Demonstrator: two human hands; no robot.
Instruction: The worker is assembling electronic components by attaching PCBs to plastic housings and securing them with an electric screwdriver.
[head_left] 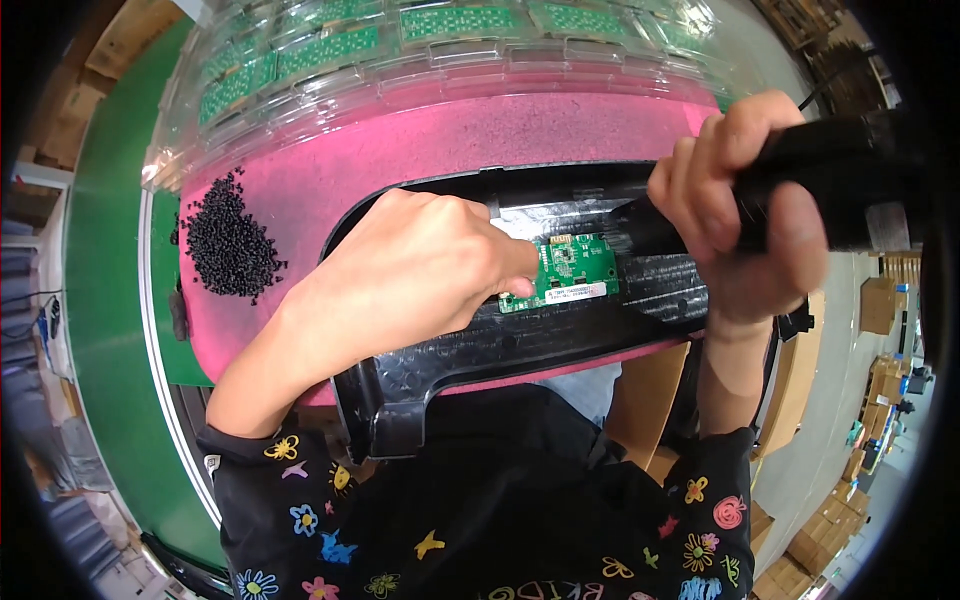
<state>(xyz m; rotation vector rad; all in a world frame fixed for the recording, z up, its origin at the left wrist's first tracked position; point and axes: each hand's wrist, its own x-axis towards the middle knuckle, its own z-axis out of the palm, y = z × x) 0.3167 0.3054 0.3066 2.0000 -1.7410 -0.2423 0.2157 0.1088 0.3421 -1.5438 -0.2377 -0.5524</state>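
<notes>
A green circuit board with a white label strip along its near edge lies in a long black plastic housing. My left hand is closed at the board's left end, with thumb and forefinger pressed on its edge; the other fingers are curled under and partly hidden. In my right hand is a black electric screwdriver, held sideways with its tapered front end pointing left, close to the board's right edge. Its tip is dark and blurred, so contact with the board cannot be made out.
A heap of small black screws lies on the pink mat at the left. Clear plastic trays holding several green boards are stacked along the back. A cardboard box stands at the right, below the mat's edge.
</notes>
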